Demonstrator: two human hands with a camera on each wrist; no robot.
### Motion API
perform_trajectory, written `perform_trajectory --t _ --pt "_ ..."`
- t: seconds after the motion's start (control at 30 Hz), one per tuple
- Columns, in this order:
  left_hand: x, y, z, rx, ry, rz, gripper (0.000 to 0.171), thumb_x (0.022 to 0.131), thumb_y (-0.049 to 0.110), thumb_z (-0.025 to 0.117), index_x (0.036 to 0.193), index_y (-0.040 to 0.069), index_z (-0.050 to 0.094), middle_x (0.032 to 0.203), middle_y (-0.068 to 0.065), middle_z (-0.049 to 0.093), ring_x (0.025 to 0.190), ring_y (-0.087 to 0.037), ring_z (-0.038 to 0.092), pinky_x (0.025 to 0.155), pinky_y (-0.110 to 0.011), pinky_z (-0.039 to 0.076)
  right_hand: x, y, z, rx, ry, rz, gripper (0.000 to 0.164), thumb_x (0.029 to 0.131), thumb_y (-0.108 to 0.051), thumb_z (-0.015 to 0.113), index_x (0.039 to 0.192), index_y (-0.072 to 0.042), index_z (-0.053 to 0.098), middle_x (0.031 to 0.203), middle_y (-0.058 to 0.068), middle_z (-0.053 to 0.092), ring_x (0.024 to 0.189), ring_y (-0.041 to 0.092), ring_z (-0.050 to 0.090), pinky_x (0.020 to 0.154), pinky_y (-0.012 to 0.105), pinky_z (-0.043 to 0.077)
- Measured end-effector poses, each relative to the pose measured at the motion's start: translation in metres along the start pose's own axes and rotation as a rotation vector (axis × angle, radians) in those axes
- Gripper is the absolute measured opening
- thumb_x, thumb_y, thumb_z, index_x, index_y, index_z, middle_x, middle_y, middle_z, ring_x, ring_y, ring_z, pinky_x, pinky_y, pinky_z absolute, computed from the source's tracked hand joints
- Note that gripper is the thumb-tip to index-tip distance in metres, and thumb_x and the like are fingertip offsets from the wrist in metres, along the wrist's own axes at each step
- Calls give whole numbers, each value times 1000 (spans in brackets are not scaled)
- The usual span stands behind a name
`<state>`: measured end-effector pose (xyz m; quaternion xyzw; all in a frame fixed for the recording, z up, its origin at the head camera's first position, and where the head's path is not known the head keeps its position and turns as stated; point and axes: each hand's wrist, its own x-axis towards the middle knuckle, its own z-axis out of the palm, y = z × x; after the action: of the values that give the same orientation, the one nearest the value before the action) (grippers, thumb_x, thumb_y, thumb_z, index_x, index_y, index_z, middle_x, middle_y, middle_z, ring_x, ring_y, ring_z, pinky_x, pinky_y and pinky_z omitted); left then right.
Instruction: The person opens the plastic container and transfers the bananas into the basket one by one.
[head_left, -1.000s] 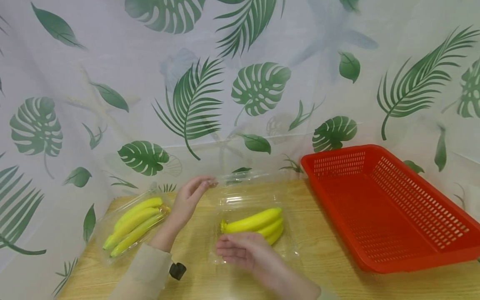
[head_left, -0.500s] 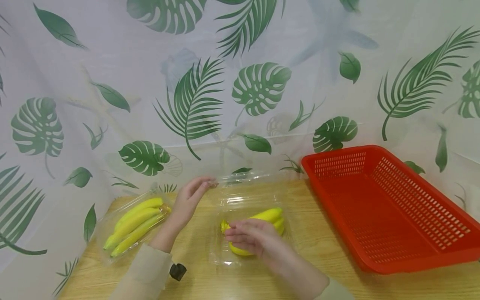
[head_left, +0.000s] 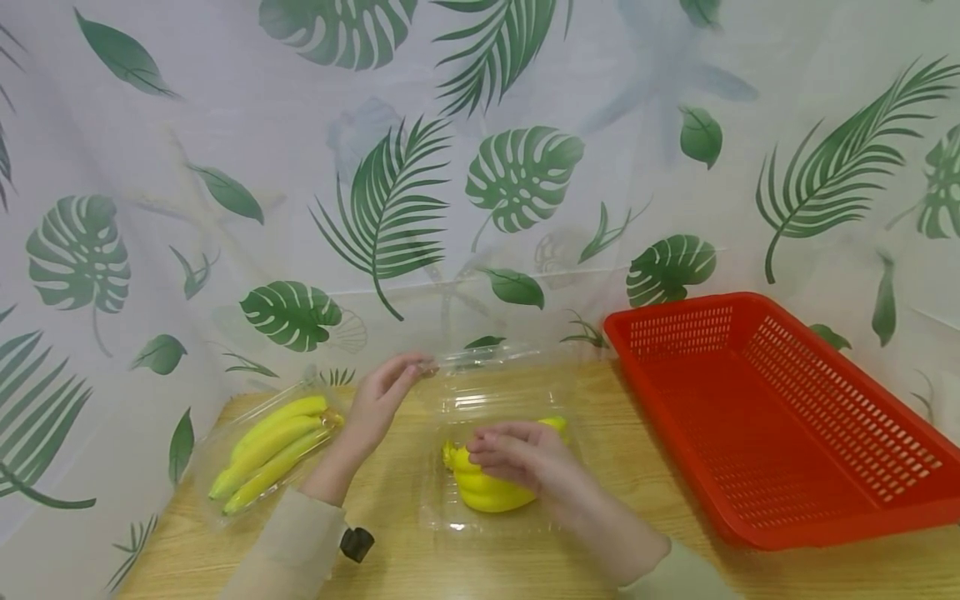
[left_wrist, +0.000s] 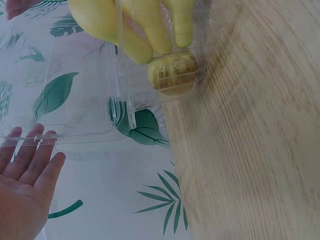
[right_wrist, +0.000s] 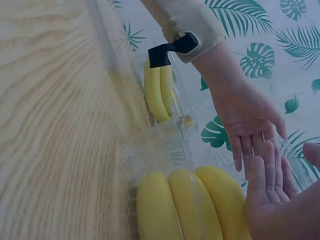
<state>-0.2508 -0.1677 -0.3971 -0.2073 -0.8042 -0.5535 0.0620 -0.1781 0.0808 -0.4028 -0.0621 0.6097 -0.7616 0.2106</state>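
A clear plastic clamshell box lies on the table with its lid raised at the back. Inside lies a bunch of bananas. My left hand touches the lid's left edge; the left wrist view shows its straight fingers against the rim. Above the bananas hovers my right hand, partly covering them in the head view. Its fingers look straight and together in the right wrist view, where the bananas lie beside the hand. Neither hand grips anything.
At the left, a second bunch of bananas lies in clear plastic packaging. A large red perforated basket stands on the right of the wooden table. A leaf-patterned sheet hangs behind.
My right hand has moved rightward and a little up over the bananas, from the box's front, uncovering their lower part. The left hand has stayed at the lid's edge.
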Motion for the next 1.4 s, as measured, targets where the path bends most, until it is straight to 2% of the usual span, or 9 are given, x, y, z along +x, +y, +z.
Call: perform_trajectory --t 0.17,0.33,0.77,1.07,1.4 --pt "0 0 0 -2 -6 -12 37 114 19 46 138 -3 62 136 -25 69 130 -48 64 118 -58 51 3 -4 -4 -56 37 19 46 104 -22 68 138 7 61 126 14 77 105 13 77 102 30 63" --pt "-1 0 -1 -1 -7 -18 37 114 20 46 139 -2 62 137 -25 69 131 -46 64 118 -58 51 5 -7 -8 -81 33 22 45 105 -20 66 140 7 60 134 18 73 108 14 76 103 30 63" --pt "0 1 -2 -5 -6 -13 37 113 18 46 138 -3 62 136 -27 69 130 -46 64 118 -57 51 11 -24 -17 -177 120 48 44 100 -21 73 138 -1 65 133 12 75 119 21 73 106 33 61" --pt "0 -1 -3 -3 -8 -10 37 114 18 45 138 -4 62 135 -26 70 131 -50 62 118 -56 51 18 -31 -24 -285 104 24 40 102 -23 71 136 -2 67 134 12 73 117 21 71 110 36 59" --pt "0 -1 -4 8 -14 -5 36 114 18 46 138 -3 62 137 -24 69 130 -44 65 117 -55 52 26 -28 -30 -386 81 19 41 100 -24 74 136 -4 67 134 12 73 117 20 70 111 40 58"
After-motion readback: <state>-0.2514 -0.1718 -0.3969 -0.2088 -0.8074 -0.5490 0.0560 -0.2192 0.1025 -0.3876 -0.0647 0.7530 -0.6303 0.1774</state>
